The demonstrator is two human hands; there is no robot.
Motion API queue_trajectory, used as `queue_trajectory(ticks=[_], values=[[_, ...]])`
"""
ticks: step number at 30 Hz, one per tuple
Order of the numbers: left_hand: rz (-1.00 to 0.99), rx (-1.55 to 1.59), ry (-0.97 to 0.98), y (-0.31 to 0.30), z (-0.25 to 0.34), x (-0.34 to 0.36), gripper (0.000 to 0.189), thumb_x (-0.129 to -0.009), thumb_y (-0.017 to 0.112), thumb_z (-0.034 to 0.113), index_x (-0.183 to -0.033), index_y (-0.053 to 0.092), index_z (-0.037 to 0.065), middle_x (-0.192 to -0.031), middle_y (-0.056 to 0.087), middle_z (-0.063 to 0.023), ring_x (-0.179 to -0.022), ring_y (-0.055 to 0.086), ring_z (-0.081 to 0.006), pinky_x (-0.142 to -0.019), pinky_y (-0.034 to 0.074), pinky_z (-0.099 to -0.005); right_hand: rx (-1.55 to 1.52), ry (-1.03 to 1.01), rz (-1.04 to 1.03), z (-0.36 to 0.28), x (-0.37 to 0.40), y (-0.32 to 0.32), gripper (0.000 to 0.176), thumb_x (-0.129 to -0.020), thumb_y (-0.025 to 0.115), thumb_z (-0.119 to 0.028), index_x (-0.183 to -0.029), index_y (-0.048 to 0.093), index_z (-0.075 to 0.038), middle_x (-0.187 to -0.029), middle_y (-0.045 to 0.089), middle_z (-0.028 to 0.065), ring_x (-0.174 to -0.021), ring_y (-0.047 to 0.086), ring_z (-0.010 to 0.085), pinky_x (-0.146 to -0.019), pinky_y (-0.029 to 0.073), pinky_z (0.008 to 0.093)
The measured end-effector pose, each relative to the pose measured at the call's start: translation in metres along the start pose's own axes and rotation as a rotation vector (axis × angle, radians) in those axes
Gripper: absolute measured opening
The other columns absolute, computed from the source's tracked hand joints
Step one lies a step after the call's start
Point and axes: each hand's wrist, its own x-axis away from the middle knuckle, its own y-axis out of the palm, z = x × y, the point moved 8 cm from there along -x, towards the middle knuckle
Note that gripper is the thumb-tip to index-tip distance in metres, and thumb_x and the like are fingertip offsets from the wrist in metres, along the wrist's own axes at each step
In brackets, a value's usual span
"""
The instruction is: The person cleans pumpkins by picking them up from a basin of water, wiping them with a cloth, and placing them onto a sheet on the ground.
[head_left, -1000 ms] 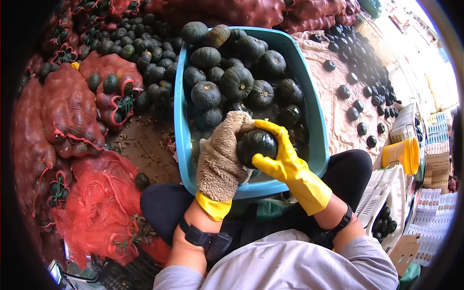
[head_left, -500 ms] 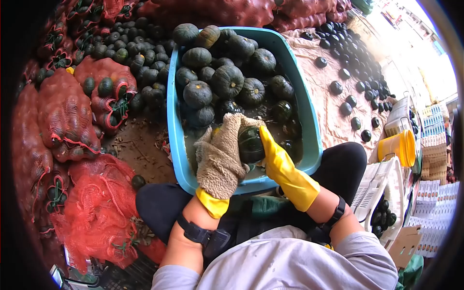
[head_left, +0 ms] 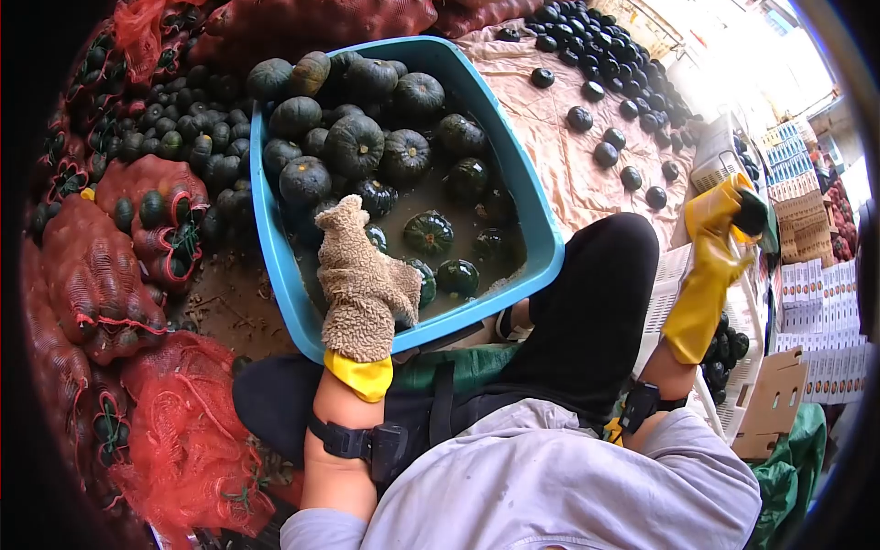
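My left hand [head_left: 362,284] wears a fuzzy beige mitt over a yellow rubber glove. It hangs over the near left part of the blue tub [head_left: 547,243], mitt pointing away from me and thumb side apart, with nothing visible in it. Dark green squashes [head_left: 355,147] are heaped at the tub's far end; others, wet and shiny like one squash [head_left: 428,233], sit in murky water. Out to the right, my right hand [head_left: 710,243] in a long yellow glove grips a dark squash [head_left: 751,214] beside the yellow bucket [head_left: 704,203], which the glove partly overlaps.
Red mesh sacks [head_left: 101,266] of squashes line the left, with an emptied-looking red net [head_left: 188,431] nearer me. Many dark squashes lie on a beige sheet [head_left: 513,82] at the back right. White crates [head_left: 665,293] and stacked cartons [head_left: 820,302] stand at right.
My right hand has left the tub and swung far right with the squash. My left hand has come off the squash and stays over the tub. The view has shifted rightward.
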Motion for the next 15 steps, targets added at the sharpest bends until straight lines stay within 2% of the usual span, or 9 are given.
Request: queue_trajectory(ticks=[3,4,6,7,8,10,11,14,15], values=[[-0.062,0.019,0.041,-0.006,0.007,0.009,0.055,-0.07,0.088,0.018,-0.122,0.068,0.01,-0.116,0.068,-0.0197,-0.112,0.069,-0.0395,-0.099,0.057,-0.0455,0.495,-0.126,-0.107,0.03,0.019,0.025,0.044,-0.106,0.057,-0.024,-0.141,0.062,0.003,-0.13,0.069,0.0167,-0.117,0.066,0.0283,-0.102,0.056,0.0378],[-0.085,0.027,0.055,-0.009,0.009,0.013,0.055,-0.071,0.088,0.018,-0.121,0.069,0.01,-0.116,0.068,-0.0201,-0.112,0.069,-0.0396,-0.099,0.057,-0.0455,0.867,-0.146,-0.293,0.073,0.037,0.039,0.04,-0.107,0.056,-0.019,-0.14,0.063,0.003,-0.129,0.069,0.0148,-0.116,0.066,0.0258,-0.103,0.055,0.0363],[-0.107,0.044,0.058,-0.006,0.005,0.016,0.054,-0.071,0.088,0.02,-0.12,0.069,0.01,-0.115,0.067,-0.0209,-0.112,0.068,-0.0398,-0.099,0.057,-0.0455,1.591,-0.239,-0.995,0.186,0.106,0.066,0.035,-0.108,0.054,-0.009,-0.138,0.065,0.003,-0.128,0.07,0.0109,-0.114,0.066,0.0208,-0.106,0.052,0.0332],[-0.107,0.047,0.049,-0.002,-0.002,0.015,0.053,-0.071,0.088,0.02,-0.12,0.07,0.01,-0.115,0.067,-0.0213,-0.112,0.068,-0.0399,-0.099,0.057,-0.0456,1.621,0.221,-1.137,0.247,0.139,0.072,0.037,-0.105,0.063,-0.018,-0.139,0.068,-0.003,-0.125,0.072,0.0102,-0.115,0.067,0.0204,-0.103,0.053,0.0315],[-0.097,0.056,0.03,0.007,-0.012,0.012,0.053,-0.072,0.088,0.021,-0.119,0.07,0.01,-0.115,0.067,-0.0217,-0.112,0.068,-0.04,-0.099,0.057,-0.0456,2.113,0.6,-1.04,0.281,0.163,0.057,0.048,-0.097,0.072,-0.033,-0.14,0.069,-0.011,-0.129,0.074,0.0148,-0.119,0.07,0.0258,-0.102,0.055,0.0354],[-0.064,0.129,-0.037,0.053,-0.069,0.001,0.043,-0.076,0.085,0.022,-0.115,0.072,0.008,-0.113,0.069,-0.0188,-0.115,0.067,-0.0395,-0.1,0.056,-0.0463,2.321,0.638,-1.668,0.354,0.189,-0.035,0.07,-0.084,0.079,-0.049,-0.144,0.066,-0.015,-0.128,0.074,0.0181,-0.123,0.068,0.0384,-0.101,0.056,0.0485],[-0.067,-0.063,-0.007,0.035,-0.052,0.001,0.04,-0.078,0.084,0.023,-0.113,0.073,0.007,-0.113,0.069,-0.018,-0.115,0.066,-0.039,-0.1,0.056,-0.0463,2.444,0.696,-1.726,0.379,0.197,-0.066,0.075,-0.083,0.08,-0.046,-0.149,0.063,-0.014,-0.132,0.073,0.0167,-0.126,0.067,0.0388,-0.1,0.056,0.0501],[-0.12,-0.243,-0.086,0.015,-0.027,0.003,0.031,-0.085,0.08,0.025,-0.111,0.075,0.009,-0.111,0.072,-0.0163,-0.113,0.069,-0.0377,-0.096,0.058,-0.0469,2.524,0.757,-2.077,0.438,0.199,-0.161,0.052,-0.081,0.086,-0.033,-0.126,0.076,-0.01,-0.111,0.079,0.0154,-0.106,0.075,0.0398,-0.088,0.06,0.0471],[-0.145,-0.234,-0.138,0.013,-0.021,0.004,0.027,-0.088,0.078,0.026,-0.11,0.076,0.01,-0.11,0.073,-0.0159,-0.112,0.071,-0.0373,-0.095,0.059,-0.0472,2.47,0.83,-2.056,0.441,0.193,-0.167,0.049,-0.081,0.086,-0.032,-0.124,0.077,-0.01,-0.111,0.079,0.0154,-0.106,0.075,0.0399,-0.087,0.06,0.047]])
